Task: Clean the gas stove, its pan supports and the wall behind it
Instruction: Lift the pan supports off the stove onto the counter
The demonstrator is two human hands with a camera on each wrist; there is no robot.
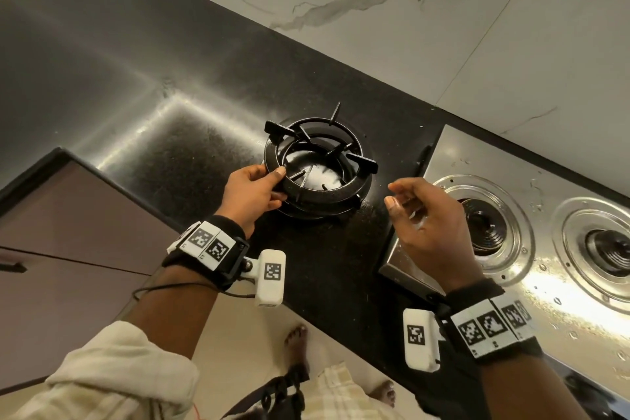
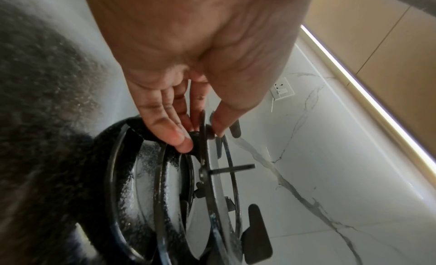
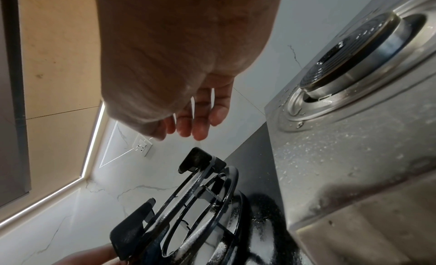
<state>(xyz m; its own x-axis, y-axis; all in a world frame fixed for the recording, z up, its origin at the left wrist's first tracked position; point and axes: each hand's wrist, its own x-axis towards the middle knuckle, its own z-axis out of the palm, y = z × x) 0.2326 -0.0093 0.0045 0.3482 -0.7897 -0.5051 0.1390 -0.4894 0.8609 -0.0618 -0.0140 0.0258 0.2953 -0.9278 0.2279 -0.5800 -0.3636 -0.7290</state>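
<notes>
A: On the black counter [image 1: 112, 92], left of the steel gas stove [image 1: 504, 160], two black pan supports [image 1: 318, 164] sit stacked one on the other. The left hand [image 1: 254, 196] pinches the near rim of the upper one, thumb on top, fingers curled beneath.

B: Is it lifting or setting down?

A: I can't tell. The wrist view shows the thumb and fingers [image 2: 179, 136] clamped on the ring where a prong meets it.

B: And to the right?

A: The right hand [image 1: 429, 225] hovers between the stack and the stove, fingers loosely bent, holding nothing. Its fingertips [image 3: 200, 131] hang above a flat prong tab without touching.

B: The stove itself?

A: Bare burners [image 1: 484, 225], with droplets scattered over the steel. The marble wall [image 1: 443, 27] runs behind everything.

B: So how should the supports be handled?

A: I'd bring the free hand to the far rim so the ring stays level. A one-sided pinch on cast metal could let it tilt and clatter, or scratch the counter. Seat the prongs squarely so the stack doesn't rock.
</notes>
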